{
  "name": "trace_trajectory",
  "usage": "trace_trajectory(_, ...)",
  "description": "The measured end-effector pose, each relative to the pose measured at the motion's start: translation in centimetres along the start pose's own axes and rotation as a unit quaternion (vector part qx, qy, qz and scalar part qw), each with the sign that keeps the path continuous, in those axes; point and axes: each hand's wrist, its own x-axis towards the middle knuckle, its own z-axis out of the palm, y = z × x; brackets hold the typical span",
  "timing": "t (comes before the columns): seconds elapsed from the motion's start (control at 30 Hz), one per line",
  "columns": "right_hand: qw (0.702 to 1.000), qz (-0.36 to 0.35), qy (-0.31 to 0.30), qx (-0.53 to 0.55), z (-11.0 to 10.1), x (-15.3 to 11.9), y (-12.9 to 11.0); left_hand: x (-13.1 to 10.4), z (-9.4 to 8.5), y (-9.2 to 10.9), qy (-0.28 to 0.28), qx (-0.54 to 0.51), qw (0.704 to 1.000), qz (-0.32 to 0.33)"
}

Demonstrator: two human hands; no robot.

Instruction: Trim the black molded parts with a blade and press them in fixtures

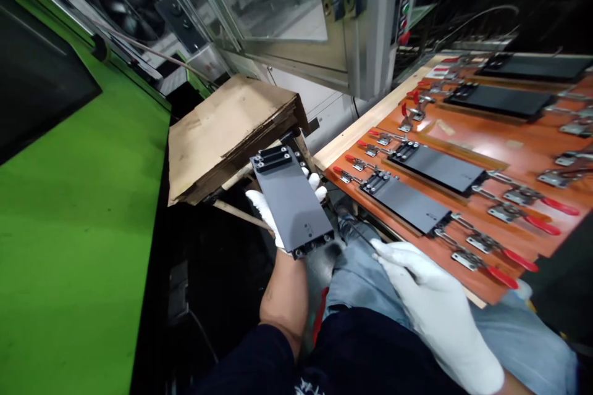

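Observation:
My left hand [266, 213], in a white glove, is wrapped round a flat dark grey rectangular panel [296, 203] from beneath. The panel is tilted, with a black bracket and round fittings at its far end and small black tabs at its near end. To the right, above my lap, my white-gloved right hand [412, 271] is closed on a thin dark tool [361, 234], pointing up and left toward the panel but apart from it. Its exact kind is too small to make out. Similar panels [407, 200] lie on the orange board to the right.
Red-handled toggle clamps [504, 268] stand round the panels on the orange board [523, 166]. Beyond my left hand is a stack of flattened cardboard [231, 123]. A green machine [74, 247] stands at the left, and a metal-framed glass door [278, 6] is ahead.

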Motion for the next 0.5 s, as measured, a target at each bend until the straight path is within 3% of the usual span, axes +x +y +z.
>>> trace_trajectory(0.1, 1.000, -0.018, -0.008, -0.015, -0.2, 1.0, -0.4, -0.3, -0.3, -0.2, -0.041, -0.015, 0.995, -0.095)
trace_trajectory(0.23, 0.999, -0.029, -0.022, -0.039, -0.2, 2.1, -0.6, -0.6, -0.2, -1.2, -0.059, -0.013, 0.984, -0.168)
trace_trajectory(0.37, 0.995, -0.034, -0.092, -0.032, -0.4, 2.9, -0.7, -0.5, -0.9, -2.7, -0.023, -0.002, 0.973, -0.228)
trace_trajectory(0.5, 0.984, -0.051, -0.170, -0.035, -0.7, 3.4, -1.2, -0.6, -2.5, -4.2, -0.029, 0.009, 0.960, -0.278)
